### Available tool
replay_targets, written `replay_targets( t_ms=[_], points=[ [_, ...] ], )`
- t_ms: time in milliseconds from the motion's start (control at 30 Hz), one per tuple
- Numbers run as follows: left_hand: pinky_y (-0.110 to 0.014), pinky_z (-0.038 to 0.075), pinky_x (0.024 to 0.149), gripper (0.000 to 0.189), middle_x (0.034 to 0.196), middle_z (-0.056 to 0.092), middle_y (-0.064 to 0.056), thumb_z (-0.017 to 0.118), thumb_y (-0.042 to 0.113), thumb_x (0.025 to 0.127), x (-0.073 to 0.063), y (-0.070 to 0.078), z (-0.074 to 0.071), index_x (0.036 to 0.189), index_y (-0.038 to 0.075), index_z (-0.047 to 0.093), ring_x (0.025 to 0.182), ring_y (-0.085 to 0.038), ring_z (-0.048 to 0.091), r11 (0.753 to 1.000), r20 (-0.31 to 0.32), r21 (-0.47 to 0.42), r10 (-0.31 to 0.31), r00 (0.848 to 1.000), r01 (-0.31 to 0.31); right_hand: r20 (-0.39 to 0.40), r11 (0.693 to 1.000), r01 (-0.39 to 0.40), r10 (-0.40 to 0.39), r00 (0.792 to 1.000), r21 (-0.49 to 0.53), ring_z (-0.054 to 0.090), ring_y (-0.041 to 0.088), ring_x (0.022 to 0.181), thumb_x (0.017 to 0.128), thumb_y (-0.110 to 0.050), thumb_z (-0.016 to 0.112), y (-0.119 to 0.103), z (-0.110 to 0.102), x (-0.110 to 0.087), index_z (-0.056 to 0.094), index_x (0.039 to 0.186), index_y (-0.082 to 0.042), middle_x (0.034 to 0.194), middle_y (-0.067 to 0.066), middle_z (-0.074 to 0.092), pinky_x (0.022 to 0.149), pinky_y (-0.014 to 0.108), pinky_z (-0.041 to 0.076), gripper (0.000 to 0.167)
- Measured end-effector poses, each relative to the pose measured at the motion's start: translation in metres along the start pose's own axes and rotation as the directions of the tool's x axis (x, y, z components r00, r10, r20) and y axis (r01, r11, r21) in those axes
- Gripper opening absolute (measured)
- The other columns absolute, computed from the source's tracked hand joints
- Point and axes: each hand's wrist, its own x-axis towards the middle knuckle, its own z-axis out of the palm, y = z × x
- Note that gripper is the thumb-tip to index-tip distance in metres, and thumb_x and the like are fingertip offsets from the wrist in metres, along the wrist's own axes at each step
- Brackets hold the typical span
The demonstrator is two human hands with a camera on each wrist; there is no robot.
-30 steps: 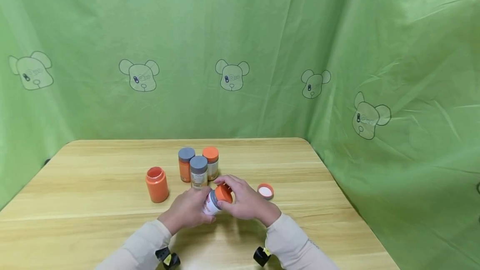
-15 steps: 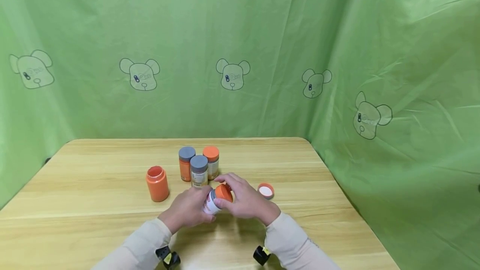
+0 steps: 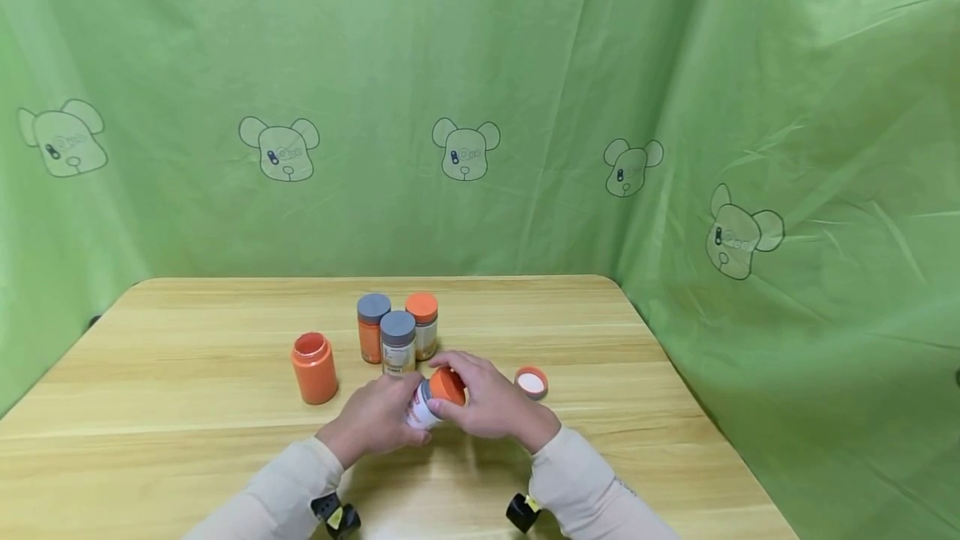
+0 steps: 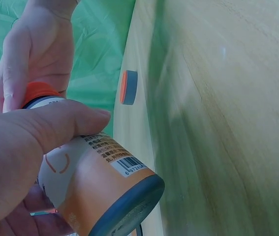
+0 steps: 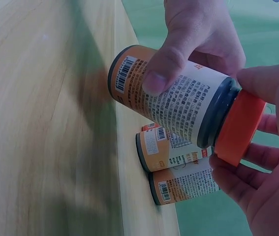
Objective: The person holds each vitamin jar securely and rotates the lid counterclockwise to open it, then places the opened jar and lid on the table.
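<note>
Little has moved since the earlier frame: only the right thumb has shifted slightly, while the left hand (image 3: pixel 378 413), the right hand (image 3: pixel 483 398) and the tilted, white-and-orange-labelled cylindrical jar with a grey shoulder (image 3: pixel 422 410) hold their places.

Head view: both hands meet on this jar, over the near part of the light wood-grain table (image 3: pixel 187 407). The left hand grips its body; the right hand grips the orange round lid (image 3: pixel 447 387) at its neck. Just beyond, three lidded jars stand grouped: an orange jar with a grey lid (image 3: pixel 371 342), a pale-labelled jar with a grey lid (image 3: pixel 397 350) and a pale-labelled jar with an orange lid (image 3: pixel 424 337). To their left stands an uncovered glossy orange jar (image 3: pixel 316 377). Right of the hands lies a loose orange-and-grey lid (image 3: pixel 532 383), white inside upward. Green printed cloth (image 3: pixel 360 40) hangs behind.

Left wrist view: the left thumb presses across the label; the dark base points toward the camera.

Right wrist view: the right fingers and thumb surround the lid, which meets the dark neck.
</note>
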Motion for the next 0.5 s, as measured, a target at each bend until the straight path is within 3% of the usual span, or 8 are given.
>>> replay_targets(
  t_ms=[500],
  points=[
    [-0.032, 0.048, 0.063, 0.052, 0.085, 0.058, 0.001, 0.087, 0.029, 0.068, 0.0003, -0.0004, -0.0003, 0.106, 0.008, 0.057, 0.072, -0.013, 0.055, 1.0, 0.004, -0.007, -0.018, 1.0, 0.018, -0.004, 0.999, 0.028, -0.028, 1.0, 0.039, 0.056, 0.01, 0.096, 0.09, -0.026, 0.067, -0.0016, -0.0017, -0.0018, 0.051, 0.13, -0.013, 0.12, 0.001, 0.057, 0.08, 0.025, 0.049, 0.045]
  ],
)
